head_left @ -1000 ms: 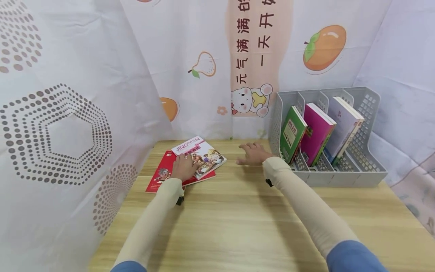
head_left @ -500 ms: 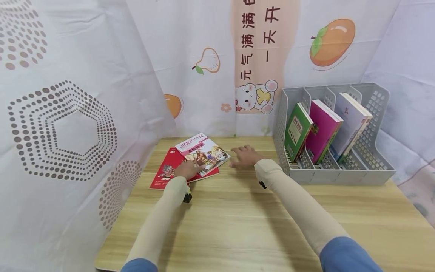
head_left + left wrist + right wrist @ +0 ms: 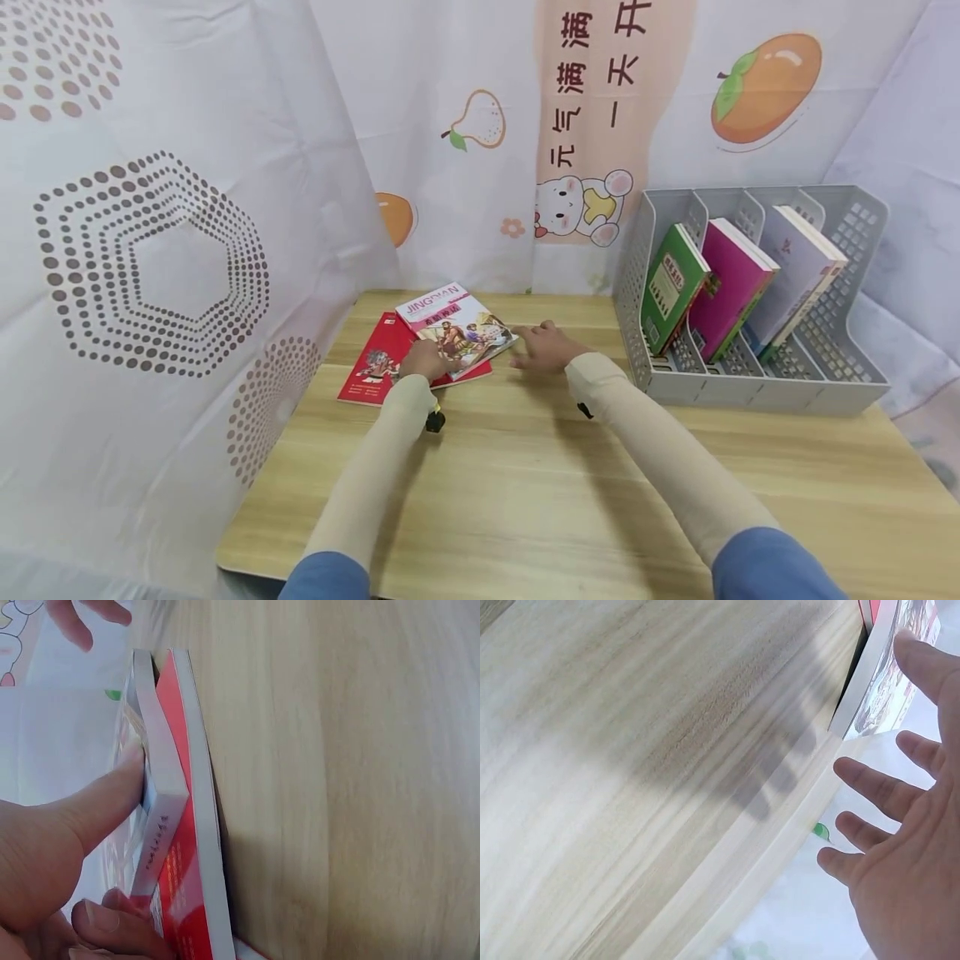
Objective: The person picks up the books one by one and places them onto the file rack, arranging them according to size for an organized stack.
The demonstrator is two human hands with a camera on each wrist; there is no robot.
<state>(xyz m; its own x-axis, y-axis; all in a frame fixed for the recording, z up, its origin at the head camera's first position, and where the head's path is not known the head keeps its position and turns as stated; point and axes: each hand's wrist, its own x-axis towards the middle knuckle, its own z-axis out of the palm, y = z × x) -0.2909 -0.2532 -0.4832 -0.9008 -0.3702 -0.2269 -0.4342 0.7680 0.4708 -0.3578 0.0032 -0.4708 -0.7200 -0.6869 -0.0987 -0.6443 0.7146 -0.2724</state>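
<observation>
Wood-grain table (image 3: 510, 500), printed cloth walls (image 3: 442, 212). Left hand (image 3: 423, 361) on white book (image 3: 461, 327), fingers' hold unclear; right hand (image 3: 551, 347) near, fingers spread.

On my right wrist view I see the right hand (image 3: 911, 847), fingers spread, near an illustrated book (image 3: 889, 694), its shadow (image 3: 776, 776) falling across the wood-grain tabletop (image 3: 555, 847).
</observation>
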